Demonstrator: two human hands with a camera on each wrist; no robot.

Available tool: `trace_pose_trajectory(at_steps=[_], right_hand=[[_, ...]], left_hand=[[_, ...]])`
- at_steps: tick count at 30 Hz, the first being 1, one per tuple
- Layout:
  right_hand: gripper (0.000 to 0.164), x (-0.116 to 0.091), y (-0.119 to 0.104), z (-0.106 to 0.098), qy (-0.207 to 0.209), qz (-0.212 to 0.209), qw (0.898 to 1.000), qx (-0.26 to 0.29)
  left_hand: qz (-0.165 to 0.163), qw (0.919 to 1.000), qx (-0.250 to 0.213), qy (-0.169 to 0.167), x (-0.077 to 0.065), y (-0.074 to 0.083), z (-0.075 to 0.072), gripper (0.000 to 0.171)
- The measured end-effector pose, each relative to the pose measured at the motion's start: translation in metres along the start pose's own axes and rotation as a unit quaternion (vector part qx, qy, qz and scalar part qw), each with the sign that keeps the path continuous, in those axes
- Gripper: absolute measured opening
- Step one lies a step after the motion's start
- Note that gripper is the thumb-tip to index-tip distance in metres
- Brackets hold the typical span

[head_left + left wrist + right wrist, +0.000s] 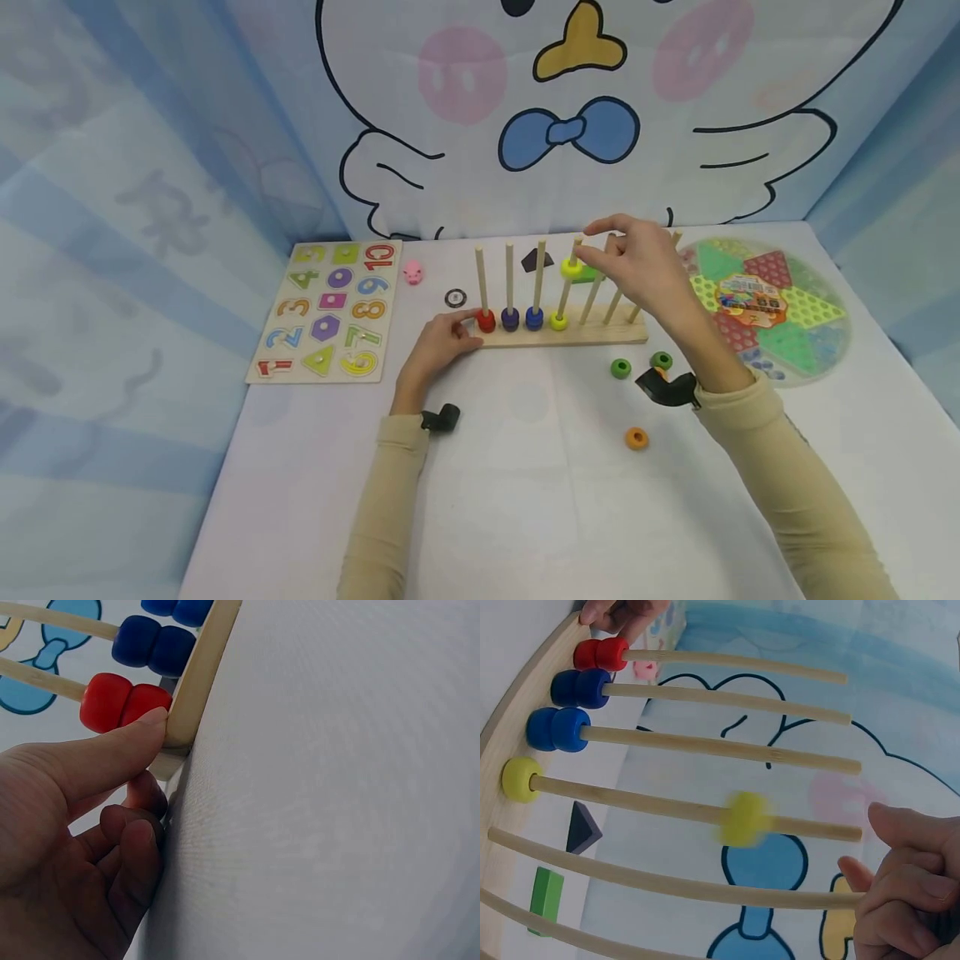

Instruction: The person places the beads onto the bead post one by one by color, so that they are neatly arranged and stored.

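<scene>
My left hand (437, 353) pinches the left end of a wooden peg stand (562, 336), its thumb beside the red beads (124, 701). Dark blue beads (580, 688) and blue beads (557, 729) sit low on the neighbouring pegs. On the fourth peg one yellow bead (520, 780) rests at the base. Another yellow bead (745, 819), blurred, is partway up that peg, touched by no finger. Near the peg tops is my right hand (647, 265), thumb and index finger apart, holding nothing. The remaining pegs to the right carry no beads.
Green beads (620, 368) and an orange bead (637, 438) lie in front of the stand. A number puzzle board (389, 333) is at left, near a pink pig figure (413, 272). A round patterned game board (813, 333) lies at right. Behind the stand are dark and green blocks.
</scene>
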State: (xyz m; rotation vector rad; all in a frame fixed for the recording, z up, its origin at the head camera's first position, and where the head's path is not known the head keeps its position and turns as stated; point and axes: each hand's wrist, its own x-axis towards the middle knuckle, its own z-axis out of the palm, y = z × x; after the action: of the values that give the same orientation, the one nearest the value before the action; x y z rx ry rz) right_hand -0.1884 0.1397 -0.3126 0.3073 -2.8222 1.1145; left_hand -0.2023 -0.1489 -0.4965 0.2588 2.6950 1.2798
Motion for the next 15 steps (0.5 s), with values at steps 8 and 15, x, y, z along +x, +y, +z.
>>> trace_pose_trajectory(at_steps=[8,15], right_hand=[[0.047,-0.035,0.034,-0.018,0.000,0.039,0.994,0.099],[0.055,-0.072,0.097,-0.010,-0.028,0.118,0.985,0.120]], left_hand=[[-0.010,0.9999,0.001,-0.007,-0.003,0.000,0.001,0.053],[-0.009,1.0000,-0.002,-0.001,-0.002,0.003,0.000,0.054]])
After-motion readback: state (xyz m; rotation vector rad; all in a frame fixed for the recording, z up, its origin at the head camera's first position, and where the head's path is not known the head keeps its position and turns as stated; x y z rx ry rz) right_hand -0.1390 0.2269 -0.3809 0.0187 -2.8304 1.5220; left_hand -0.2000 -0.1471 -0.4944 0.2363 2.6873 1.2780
